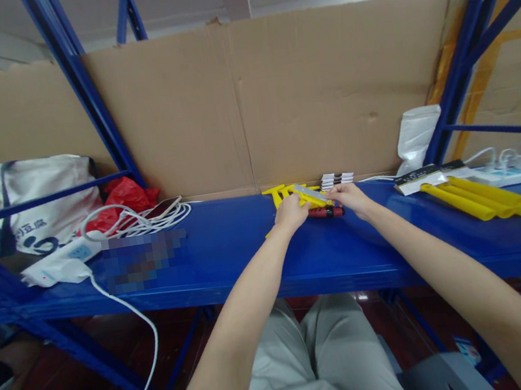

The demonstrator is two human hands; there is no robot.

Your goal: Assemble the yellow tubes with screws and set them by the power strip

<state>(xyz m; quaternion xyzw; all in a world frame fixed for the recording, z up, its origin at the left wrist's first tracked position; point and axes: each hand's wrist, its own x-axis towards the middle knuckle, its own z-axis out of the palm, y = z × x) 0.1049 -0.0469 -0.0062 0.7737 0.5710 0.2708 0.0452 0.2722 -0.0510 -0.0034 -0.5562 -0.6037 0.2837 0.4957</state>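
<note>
Near the back of the blue shelf (pixel 230 252), my left hand (pixel 291 212) is closed on the left part of a yellow piece with a grey flat strip (pixel 310 194). My right hand (pixel 351 199) pinches at the right end of the same piece. Several yellow parts (pixel 280 193) lie just behind and left of my left hand. A dark red tool with a black band (pixel 326 212) rests on the shelf below the held piece. Small white-and-black packs (pixel 337 179) are stacked behind my right hand.
Yellow tubes (pixel 483 199) and a black-and-white packet (pixel 419 180) lie at the right, near a power strip (pixel 514 173). On the left are another power strip (pixel 70 259), coiled white cable (pixel 160 217), a red bag (pixel 125 200) and a cloth bag (pixel 48 182). Cardboard (pixel 179 115) stands behind.
</note>
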